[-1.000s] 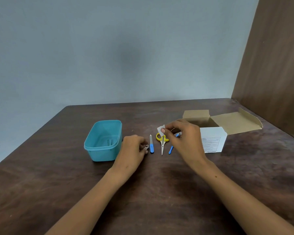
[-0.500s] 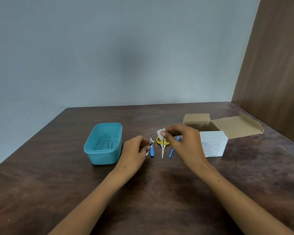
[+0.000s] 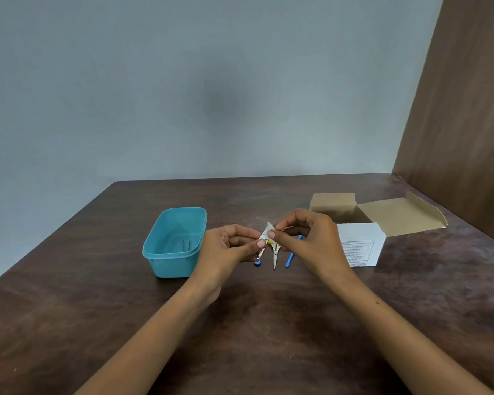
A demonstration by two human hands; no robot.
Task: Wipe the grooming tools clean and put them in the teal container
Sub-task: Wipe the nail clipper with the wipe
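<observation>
The left hand (image 3: 228, 246) pinched a small metal tool (image 3: 260, 250) — probably a nail clipper, though too small to be sure — between thumb and curled fingers (image 3: 240, 233), held just above the desk (image 3: 268, 337). The right hand (image 3: 311, 240) met it thumb to thumb, pinching a small white wipe (image 3: 268, 229) against the tool's upper end. The tool's long axis ran down and slightly toward the near edge, its top under the wipe, so the wiping stroke would likely run along that line.

Beneath the hands, near the desk's middle, lay three more tools: one pair of scissors (image 3: 275, 256) pointing at the near edge, one blue-tipped stick (image 3: 289, 259) just to its right, and the blue end of another (image 3: 257, 263) to its left. One teal container (image 3: 166, 252), open, stood toward the left edge — nearer the left hand — with something slim already inside. One opened cardboard box (image 3: 362, 246) sat toward the right edge.
</observation>
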